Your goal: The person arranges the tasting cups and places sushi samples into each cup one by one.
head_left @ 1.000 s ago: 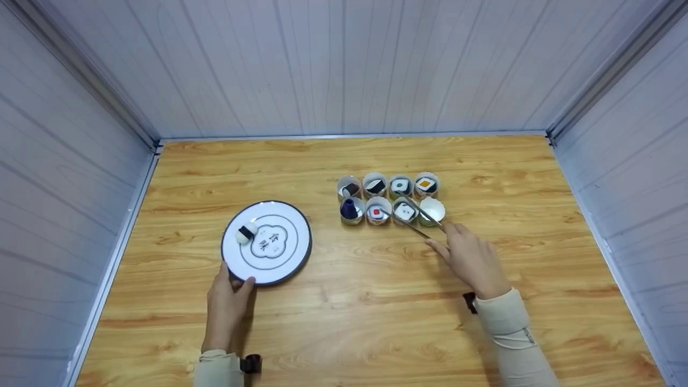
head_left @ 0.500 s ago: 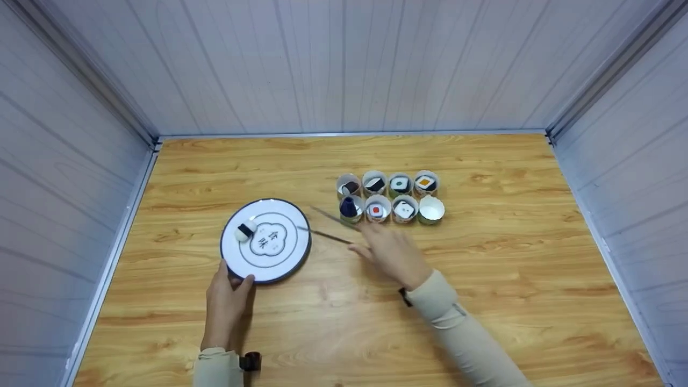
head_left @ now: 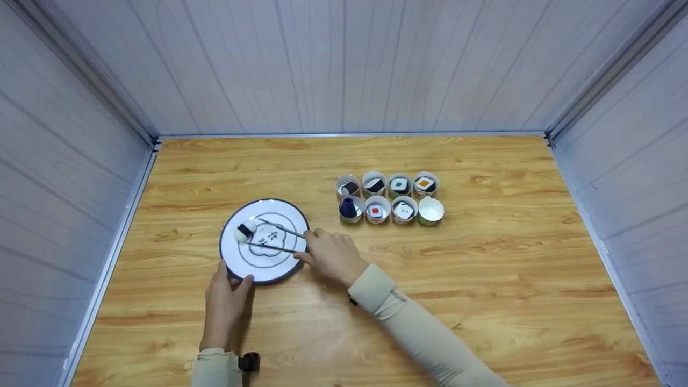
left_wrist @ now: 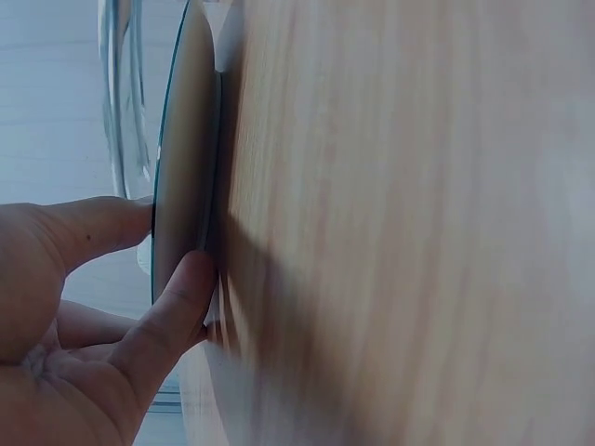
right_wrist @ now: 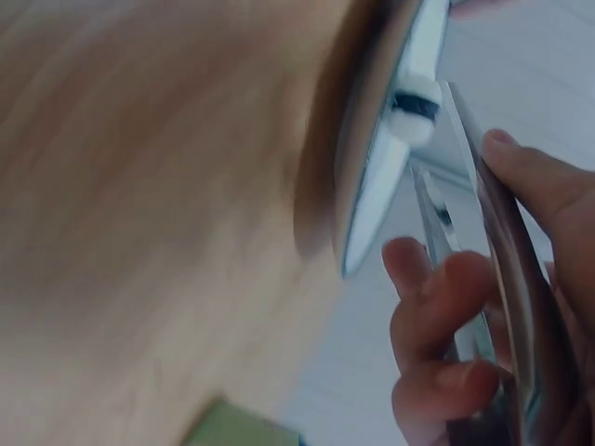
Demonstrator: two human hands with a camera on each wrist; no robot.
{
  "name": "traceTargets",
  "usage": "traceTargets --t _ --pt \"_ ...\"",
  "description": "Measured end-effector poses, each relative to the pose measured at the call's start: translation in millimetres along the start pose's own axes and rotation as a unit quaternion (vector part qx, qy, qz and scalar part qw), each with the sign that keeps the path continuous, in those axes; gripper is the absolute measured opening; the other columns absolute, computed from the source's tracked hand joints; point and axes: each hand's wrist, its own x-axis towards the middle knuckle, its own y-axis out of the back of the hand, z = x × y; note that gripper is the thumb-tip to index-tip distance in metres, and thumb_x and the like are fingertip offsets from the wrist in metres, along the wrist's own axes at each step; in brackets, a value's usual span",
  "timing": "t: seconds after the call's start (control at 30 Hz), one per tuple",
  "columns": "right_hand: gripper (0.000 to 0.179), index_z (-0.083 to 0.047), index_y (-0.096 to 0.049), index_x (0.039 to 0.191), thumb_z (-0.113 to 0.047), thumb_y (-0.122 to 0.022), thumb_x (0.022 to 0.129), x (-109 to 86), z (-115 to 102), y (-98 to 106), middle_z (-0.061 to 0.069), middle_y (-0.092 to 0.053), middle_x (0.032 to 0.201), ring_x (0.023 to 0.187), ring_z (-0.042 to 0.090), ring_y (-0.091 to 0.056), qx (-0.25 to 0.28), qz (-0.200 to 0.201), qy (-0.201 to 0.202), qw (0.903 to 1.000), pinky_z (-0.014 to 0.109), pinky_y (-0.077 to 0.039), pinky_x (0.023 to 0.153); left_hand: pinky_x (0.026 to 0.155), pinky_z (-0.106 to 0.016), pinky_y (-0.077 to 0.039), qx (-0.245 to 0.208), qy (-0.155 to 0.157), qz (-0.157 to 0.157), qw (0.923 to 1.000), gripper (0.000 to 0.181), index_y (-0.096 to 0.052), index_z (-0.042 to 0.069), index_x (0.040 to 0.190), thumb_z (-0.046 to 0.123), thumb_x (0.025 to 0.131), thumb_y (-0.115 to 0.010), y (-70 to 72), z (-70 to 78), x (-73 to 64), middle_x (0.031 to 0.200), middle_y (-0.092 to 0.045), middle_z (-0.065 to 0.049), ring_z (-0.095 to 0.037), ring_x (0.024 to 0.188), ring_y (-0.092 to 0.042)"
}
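Observation:
A white plate with a blue rim stands at the left of the table. My left hand holds its near left edge; in the left wrist view the fingers pinch the plate's rim from above and below. On the plate lies a sushi piece, white with a black band. My right hand grips metal tongs, whose arms stand apart over the plate. Their tips are close to the sushi piece, one on each side at its right; in the right wrist view the tongs appear apart from it.
Two rows of paper cups stand right of the plate. Most hold sushi-like pieces, such as one with a red centre and one with an orange centre. The front right cup shows only its white inside. Pale panels wall the table.
My right hand has moved left with the tongs, from over the cups to over the plate. The left hand, plate and sushi piece have stayed put.

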Motion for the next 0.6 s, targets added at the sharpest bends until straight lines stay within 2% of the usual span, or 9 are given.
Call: traceTargets --t 0.27,0.5,0.6 --pt "0.046 -0.009 -0.066 0.108 -0.053 -0.059 0.097 14.3 -24 -17 0.008 -0.066 0.092 0.065 0.026 -0.064 -0.029 0.033 -0.003 0.999 0.039 -0.049 0.05 0.106 -0.05 -0.042 0.004 -0.007 0.007 0.9999 0.072 -0.019 -0.001 0.157 0.013 0.101 -0.06 1.2 -0.4 0.7 0.145 -0.041 -0.028 -0.039 0.126 -0.049" --pt "0.047 -0.01 -0.066 0.109 -0.055 -0.057 0.098 22.2 -29 -24 0.007 -0.066 0.088 0.061 0.024 -0.063 -0.08 0.042 0.003 0.9959 0.038 -0.049 0.047 0.101 -0.049 -0.046 0.002 -0.018 0.006 0.9998 0.065 -0.027 0.0 0.154 0.011 0.1 -0.06 1.4 -0.6 0.3 0.138 -0.047 -0.026 -0.036 0.122 -0.053" --pt "0.046 -0.01 -0.066 0.108 -0.054 -0.057 0.098 23.2 -29 -25 0.006 -0.066 0.087 0.061 0.023 -0.063 -0.08 0.04 0.005 0.996 0.037 -0.049 0.047 0.101 -0.048 -0.047 0.001 -0.017 0.006 0.9998 0.065 -0.026 0.0 0.154 0.011 0.1 -0.06 1.9 -0.6 0.7 0.139 -0.047 -0.026 -0.037 0.122 -0.053"
